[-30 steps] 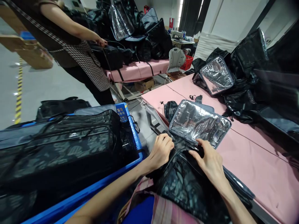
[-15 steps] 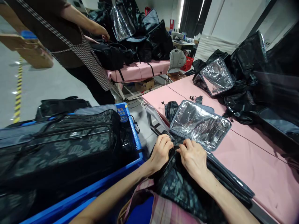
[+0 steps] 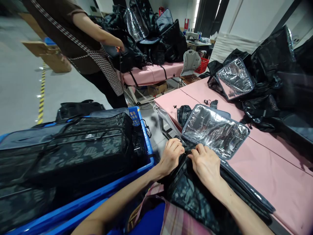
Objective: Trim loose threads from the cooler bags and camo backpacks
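Observation:
A black camouflage-patterned cooler bag (image 3: 193, 192) lies on my lap and over the near edge of the pink table (image 3: 269, 176). Its lid (image 3: 215, 130) is flipped back, showing the silver foil lining. My left hand (image 3: 171, 156) pinches the bag's dark rim at its near corner, fingers curled closed. My right hand (image 3: 206, 164) sits right beside it, fingers bent and gripping the same rim, the two hands almost touching.
A blue crate (image 3: 144, 137) at my left holds stacked black bags (image 3: 80, 147). More black bags, one with a foil lid (image 3: 234, 78), pile at the table's far right. A person in a checked apron (image 3: 97, 55) handles bags at another pink table (image 3: 151, 73) behind.
My right hand slid left along the bag's rim from about its middle to meet my left hand. The person behind shifted right, reaching toward the bags. The view panned slightly.

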{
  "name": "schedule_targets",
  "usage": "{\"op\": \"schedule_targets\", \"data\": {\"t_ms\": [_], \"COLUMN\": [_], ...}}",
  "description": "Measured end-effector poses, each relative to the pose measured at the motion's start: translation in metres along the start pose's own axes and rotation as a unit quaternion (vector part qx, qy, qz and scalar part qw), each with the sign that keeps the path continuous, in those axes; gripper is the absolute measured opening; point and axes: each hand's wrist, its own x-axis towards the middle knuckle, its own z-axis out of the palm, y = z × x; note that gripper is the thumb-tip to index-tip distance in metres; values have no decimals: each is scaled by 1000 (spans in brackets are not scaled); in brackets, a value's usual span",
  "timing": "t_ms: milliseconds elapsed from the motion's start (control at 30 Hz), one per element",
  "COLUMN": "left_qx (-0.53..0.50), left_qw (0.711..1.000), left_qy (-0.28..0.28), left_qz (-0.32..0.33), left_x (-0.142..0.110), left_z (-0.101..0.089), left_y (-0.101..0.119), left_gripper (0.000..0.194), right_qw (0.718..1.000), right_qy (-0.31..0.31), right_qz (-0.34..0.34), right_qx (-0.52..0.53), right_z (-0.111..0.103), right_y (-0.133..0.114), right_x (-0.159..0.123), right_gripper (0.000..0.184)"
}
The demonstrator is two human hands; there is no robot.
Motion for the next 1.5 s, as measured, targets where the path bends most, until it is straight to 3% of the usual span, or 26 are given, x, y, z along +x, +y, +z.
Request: {"op": "schedule_targets", "data": {"t_ms": [233, 400, 467, 533, 600, 667, 733, 833, 933, 1033, 1133, 1300, 1400, 1500], "left_qx": [-38, -98, -76, -60, -56, -79, -138, -289, -421, -466, -454, -411, -359, -321], "left_qw": [999, 976, 970, 961, 949, 947, 942, 886, 806, 773, 781, 817, 841, 846], "left_qy": [-13, 14, -29, -126, -185, -165, -107, -41, 2, 22, 24, 17, 24, 38], "left_qz": [-27, -196, -230, -239, -247, -262, -288, -361, -416, -431, -428, -405, -405, -424], "left_x": [5, 4, -9, -25, -37, -37, -25, 8, 38, 49, 42, 16, 1, -10], "left_z": [-1, -33, -44, -46, -38, -24, -8, 9, 15, 17, 19, 21, 21, 23], "left_y": [2, -23, -29, -25, -16, -8, -6, -12, -17, -16, -13, -10, -11, -14], "left_gripper": [21, 29, 37, 52, 50, 34, 25, 23, 27, 32, 30, 30, 33, 36], "right_qw": [999, 997, 987, 960, 915, 855, 796, 752, 769, 828, 871, 919, 924, 911], "right_qy": [-30, -15, 4, 22, 43, 75, 127, 182, 147, 65, 40, -18, -53, -28], "right_qz": [-14, 38, 69, 111, 175, 256, 329, 388, 397, 355, 325, 282, 223, 120], "right_qx": [-8, 70, 146, 255, 362, 444, 492, 500, 479, 429, 367, 276, 307, 394], "right_z": [1, 2, 5, 9, 14, 16, 15, 10, 11, 18, 21, 19, 22, 22], "right_y": [-3, 16, 26, 36, 45, 56, 67, 79, 78, 68, 59, 34, 6, -16], "right_x": [6, -3, -10, -17, -25, -34, -44, -66, -90, -105, -99, -58, -46, -56], "right_gripper": [21, 19, 19, 20, 21, 23, 26, 34, 40, 33, 27, 26, 19, 18]}}
